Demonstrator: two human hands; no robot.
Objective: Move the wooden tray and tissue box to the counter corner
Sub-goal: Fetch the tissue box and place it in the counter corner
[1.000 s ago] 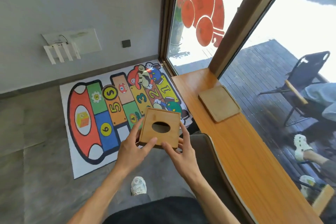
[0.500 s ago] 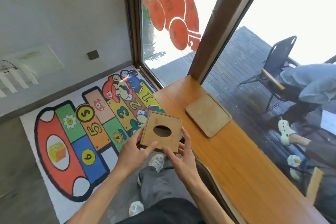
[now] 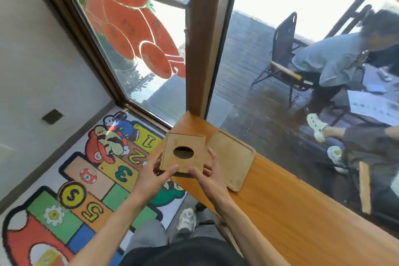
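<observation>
Both hands wrapped around the wooden tissue box (image 3: 183,153) in the middle of the frame, left hand (image 3: 154,174) gripping its lower left side, right hand (image 3: 208,174) on the lower right edge, thumbs on top. Held over the near-left edge of the counter (image 3: 291,211), close to the corner by the window post. Wooden tray (image 3: 234,157) lying flat on the counter just right of the box, partly tucked behind it.

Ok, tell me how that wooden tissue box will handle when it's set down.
The tissue box looks rigid, with flat board sides, so it likely won't flex. Both hands, left and right, grip it, though it seems light. Its broad, low shape should resist tipping.
</observation>
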